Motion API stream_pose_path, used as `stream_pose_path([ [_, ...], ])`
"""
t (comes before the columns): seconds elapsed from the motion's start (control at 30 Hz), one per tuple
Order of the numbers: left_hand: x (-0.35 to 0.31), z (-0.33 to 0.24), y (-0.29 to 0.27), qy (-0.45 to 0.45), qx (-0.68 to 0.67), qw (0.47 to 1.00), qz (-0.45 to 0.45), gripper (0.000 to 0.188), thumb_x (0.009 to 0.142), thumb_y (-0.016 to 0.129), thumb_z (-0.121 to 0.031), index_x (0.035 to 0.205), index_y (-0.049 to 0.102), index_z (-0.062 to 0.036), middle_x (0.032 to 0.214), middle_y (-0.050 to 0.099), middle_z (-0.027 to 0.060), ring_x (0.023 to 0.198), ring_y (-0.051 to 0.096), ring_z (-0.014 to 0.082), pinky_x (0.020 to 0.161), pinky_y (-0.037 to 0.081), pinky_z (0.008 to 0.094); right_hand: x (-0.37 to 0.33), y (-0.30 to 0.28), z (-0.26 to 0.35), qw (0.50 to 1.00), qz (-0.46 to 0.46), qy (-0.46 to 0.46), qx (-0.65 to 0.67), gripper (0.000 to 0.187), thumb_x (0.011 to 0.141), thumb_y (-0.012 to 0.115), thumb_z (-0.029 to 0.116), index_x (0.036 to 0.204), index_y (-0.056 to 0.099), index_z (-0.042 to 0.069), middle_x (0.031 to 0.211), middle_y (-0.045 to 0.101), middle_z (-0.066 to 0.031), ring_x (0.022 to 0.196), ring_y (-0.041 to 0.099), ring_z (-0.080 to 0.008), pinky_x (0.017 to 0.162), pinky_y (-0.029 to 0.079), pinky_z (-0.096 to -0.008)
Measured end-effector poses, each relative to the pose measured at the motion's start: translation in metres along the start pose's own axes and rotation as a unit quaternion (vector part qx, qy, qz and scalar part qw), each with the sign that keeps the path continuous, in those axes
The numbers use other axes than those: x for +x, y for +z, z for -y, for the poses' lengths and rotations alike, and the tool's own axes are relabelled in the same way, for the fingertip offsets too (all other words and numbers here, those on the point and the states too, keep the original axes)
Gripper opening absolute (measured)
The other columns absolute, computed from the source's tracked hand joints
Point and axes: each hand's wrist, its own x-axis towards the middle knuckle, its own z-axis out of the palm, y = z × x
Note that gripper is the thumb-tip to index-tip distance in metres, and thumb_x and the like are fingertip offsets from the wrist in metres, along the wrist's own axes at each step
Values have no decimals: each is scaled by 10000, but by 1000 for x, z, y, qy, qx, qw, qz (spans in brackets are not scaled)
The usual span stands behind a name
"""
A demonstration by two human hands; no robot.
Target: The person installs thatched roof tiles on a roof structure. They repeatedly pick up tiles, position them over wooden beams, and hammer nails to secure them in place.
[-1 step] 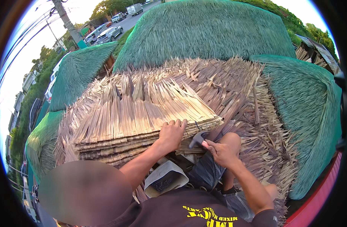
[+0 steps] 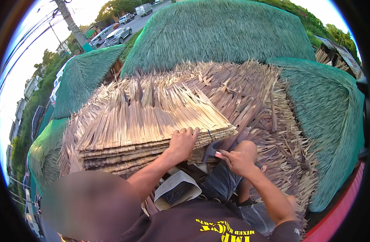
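Observation:
My left hand [image 2: 183, 142] is bent over the near edge of a stack of dried palm-leaf thatch panels [image 2: 152, 125], its fingers on the top panel and its thumb hidden. My right hand [image 2: 236, 160] is closed round the handle of a claw hammer [image 2: 211, 151]. The dark hammer head is at the right end of the stack, near a dark tie on its edge. Below my left wrist, a pale open container [image 2: 187, 192] holds small dark pieces that look like nails.
I am on a sloping thatched roof [image 2: 288, 149] with loose leaf ends. Green-netted thatch roofs [image 2: 217, 36] rise ahead and to both sides. A utility pole [image 2: 70, 22] and parked vehicles [image 2: 118, 36] lie beyond at the far left. A blurred patch covers the lower left.
The hammer head has tilted, and its claw now points more downward. The thatch stack has shifted very slightly left. My left hand stays in the same place.

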Motion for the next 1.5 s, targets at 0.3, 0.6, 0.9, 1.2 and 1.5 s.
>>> stream_pose_path([
  [0.3,0,-1,6,3,8,1000,-29,958,633,843,-174,1462,396,-6,1237,595,164,1168,606,318,934,512,438,33,37,19,744,219,307,552,265,944,643,290,993,673,31,811,694,-64,710,676,-167,631,562,-329],
  [0.6,6,-2,-7,-17,-9,1000,-23,968,668,856,-206,1482,369,-11,1273,585,179,1181,609,322,952,515,428,9,5,27,936,-89,109,324,262,1037,576,261,1176,647,51,858,702,-115,773,705,-183,642,569,-369],
  [0.9,1,-9,1,10,24,1000,-1,956,667,842,-197,1486,382,-19,1278,581,166,1194,600,307,959,513,429,39,29,8,948,244,188,-75,254,934,633,308,913,669,58,737,686,-89,680,712,-245,664,573,-385],
  [1.2,7,-4,-3,-15,5,1000,-23,987,642,844,-202,1489,371,-18,1281,566,163,1199,591,308,963,507,421,14,16,41,715,-100,309,620,165,1020,589,167,1153,536,84,850,641,-39,678,621,-101,519,506,-288],
  [1.5,4,-8,2,11,3,1000,-7,986,643,846,-209,1486,372,-19,1295,562,159,1222,575,306,983,493,436,1,0,1,970,15,-24,-241,358,948,628,334,1182,613,64,773,696,-125,648,687,-319,595,544,-428],
])
